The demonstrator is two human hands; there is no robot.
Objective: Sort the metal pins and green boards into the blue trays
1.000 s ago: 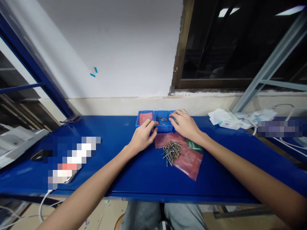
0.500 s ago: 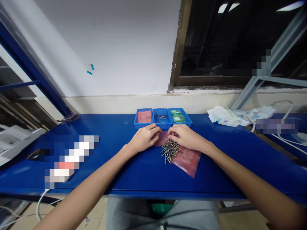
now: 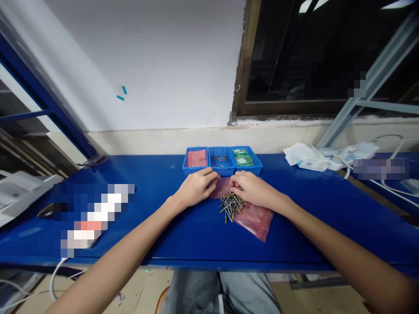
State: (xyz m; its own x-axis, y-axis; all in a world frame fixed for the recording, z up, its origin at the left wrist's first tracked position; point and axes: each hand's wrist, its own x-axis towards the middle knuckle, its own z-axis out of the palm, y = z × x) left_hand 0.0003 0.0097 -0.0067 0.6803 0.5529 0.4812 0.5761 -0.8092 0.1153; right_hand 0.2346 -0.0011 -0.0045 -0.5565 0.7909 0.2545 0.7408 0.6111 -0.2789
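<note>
My left hand (image 3: 197,188) is closed, its thumb and fingers pinching the left edge of a small pink plastic bag (image 3: 222,186). My right hand (image 3: 253,187) is closed at the right edge of the same bag; its fingertips are partly hidden. Just in front of the bag lies a loose heap of slim metal rivets (image 3: 231,206), silver and brass-coloured. A second piece of pink plastic bag (image 3: 255,220) lies flat beneath my right wrist, touching the heap. Whether the two pink pieces are joined cannot be made out.
Behind my hands stand three blue bins side by side: a left bin (image 3: 187,169) with pink bags, a middle bin (image 3: 214,164) with a few metal pieces, a right bin (image 3: 258,164) with green-and-white packets. White wrappers (image 3: 307,158) lie at right on the blue table (image 3: 183,244).
Both hands stay nearly in place on the pink bag. The heap looks almost the same. My legs under the table have shifted, and the view has tilted slightly.
</note>
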